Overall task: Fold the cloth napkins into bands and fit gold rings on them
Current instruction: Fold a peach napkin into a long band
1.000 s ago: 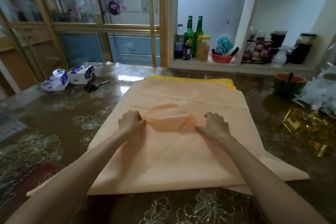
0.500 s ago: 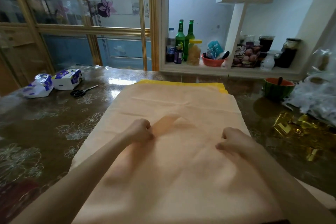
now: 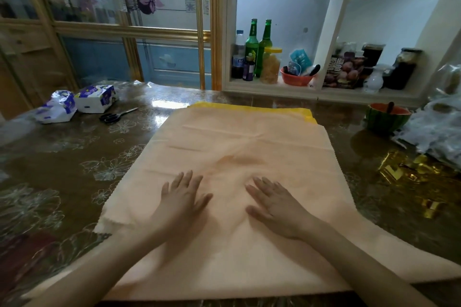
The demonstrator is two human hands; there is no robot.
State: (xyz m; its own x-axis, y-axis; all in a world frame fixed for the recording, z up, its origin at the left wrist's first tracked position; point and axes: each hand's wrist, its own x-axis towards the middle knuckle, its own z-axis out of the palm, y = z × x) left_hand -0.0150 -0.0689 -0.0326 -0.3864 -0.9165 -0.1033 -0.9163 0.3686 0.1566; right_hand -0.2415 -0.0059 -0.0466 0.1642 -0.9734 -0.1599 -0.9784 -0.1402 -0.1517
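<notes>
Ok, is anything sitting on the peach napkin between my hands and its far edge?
Nothing visible. The left hand and right hand lie flat on the peach napkin, which is bare up to its far edge. The scissors lie off it, to the left.

yellow napkin point(image 3: 237, 106) mostly under peach napkin point(image 3: 249, 147), gold pieces point(image 3: 393, 172) blurred

A single wide-angle view looks from the person's head, forward and down across the table point(image 3: 62, 157). Both forearms enter from the bottom edge. The left hand point(image 3: 180, 197) and right hand point(image 3: 277, 203) lie close to the lens, lower centre, on the napkin point(image 3: 249, 147). The table's far edge crosses mid-frame, with doors point(image 3: 99, 7) upper left and a shelf point(image 3: 274, 88) upper right.
</notes>
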